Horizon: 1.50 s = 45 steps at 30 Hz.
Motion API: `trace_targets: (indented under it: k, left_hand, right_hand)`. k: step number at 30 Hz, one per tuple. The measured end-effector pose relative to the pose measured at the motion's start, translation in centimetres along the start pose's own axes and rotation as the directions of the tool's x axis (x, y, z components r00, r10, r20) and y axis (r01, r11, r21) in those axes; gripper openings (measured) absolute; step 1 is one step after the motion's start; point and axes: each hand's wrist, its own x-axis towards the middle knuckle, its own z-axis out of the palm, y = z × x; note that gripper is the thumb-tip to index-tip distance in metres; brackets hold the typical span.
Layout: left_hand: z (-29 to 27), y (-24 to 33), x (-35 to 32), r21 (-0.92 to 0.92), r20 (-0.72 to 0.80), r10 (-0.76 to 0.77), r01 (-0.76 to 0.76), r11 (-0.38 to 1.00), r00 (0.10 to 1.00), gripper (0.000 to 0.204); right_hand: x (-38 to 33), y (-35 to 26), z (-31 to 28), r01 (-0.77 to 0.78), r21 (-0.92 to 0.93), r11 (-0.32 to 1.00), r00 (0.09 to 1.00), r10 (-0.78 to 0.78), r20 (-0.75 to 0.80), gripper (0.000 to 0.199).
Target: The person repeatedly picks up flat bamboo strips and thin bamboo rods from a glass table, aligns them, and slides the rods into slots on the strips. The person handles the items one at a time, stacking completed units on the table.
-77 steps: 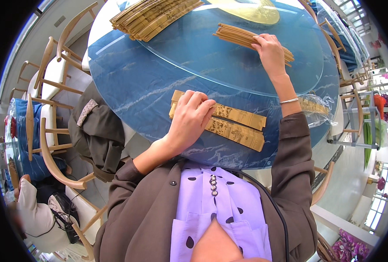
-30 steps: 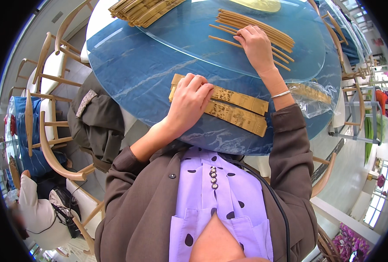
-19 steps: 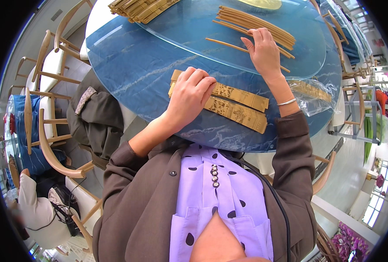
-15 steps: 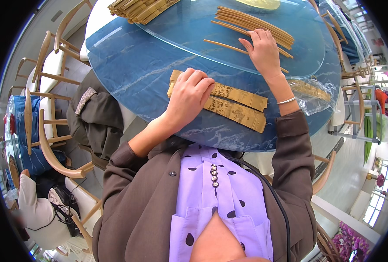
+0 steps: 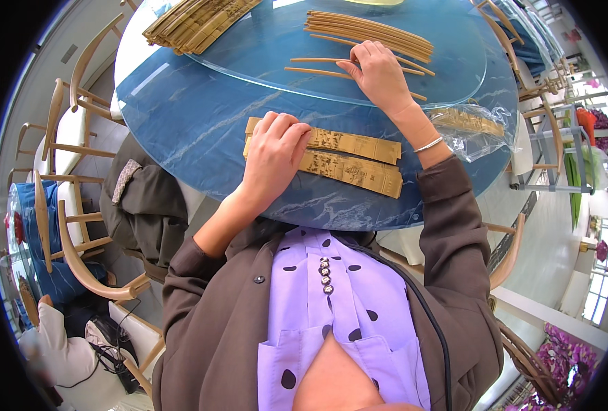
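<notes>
My left hand (image 5: 271, 152) is closed, thumb and fingers pinched at the left part of a gold patterned paper chopstick sleeve (image 5: 355, 145) on the blue table. Just below it lies a second gold sleeve (image 5: 352, 173), almost parallel; my hand hides the left ends. My right hand (image 5: 379, 75) reaches over the glass turntable, its thumb and fingertips closed on a wooden chopstick (image 5: 311, 59). Another loose chopstick (image 5: 311, 70) lies on the near side of it, passing under the hand. Beyond the hand is a row of several chopsticks (image 5: 365, 29), side by side.
A thick stack of gold sleeves (image 5: 198, 24) sits at the far left of the table (image 5: 174, 137). To the right, a clear plastic bag (image 5: 478, 130) holds more gold sleeves. Wooden chairs (image 5: 71, 253) and a draped dark coat (image 5: 146, 195) are on the left.
A second chopstick now lies apart from the row, close to the first loose one, at my right fingers. My left hand stays on the sleeve. The whole view has shifted slightly.
</notes>
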Motion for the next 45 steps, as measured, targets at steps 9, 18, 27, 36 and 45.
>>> trace_targets:
  k: [9, 18, 27, 36, 45]
  left_hand:
    - [0.0, -0.4, -0.1, 0.013, -0.024, -0.013, 0.014, 1.000, 1.000, 0.007]
    - [-0.2, -0.6, 0.1, 0.008, -0.069, -0.021, 0.021, 1.000, 0.997, 0.006]
    - [0.8, 1.5, 2.2, -0.147, 0.230, 0.232, -0.202, 0.968, 0.945, 0.015]
    - [6.8, 2.3, 5.1, -0.116, 0.432, 0.435, -0.430, 0.896, 0.790, 0.028]
    - [8.3, 3.1, 5.5, -0.106, 0.509, 0.452, -0.468, 0.878, 0.733, 0.035]
  right_hand:
    - [-2.6, -2.5, -2.8, 0.252, -0.061, 0.966, 0.967, -0.249, 0.051, 0.045]
    - [-4.1, -3.6, -3.2, 0.218, 0.041, 0.975, 0.976, -0.217, -0.022, 0.019]
    - [-6.5, -0.9, -13.9, -0.022, 0.924, 0.382, 0.748, 0.620, -0.239, 0.058]
    - [-11.1, -2.6, -11.7, -0.068, 0.958, 0.278, 0.708, 0.690, -0.150, 0.060]
    - [-10.9, -2.4, -13.2, -0.063, 0.943, 0.328, 0.701, 0.687, -0.192, 0.065]
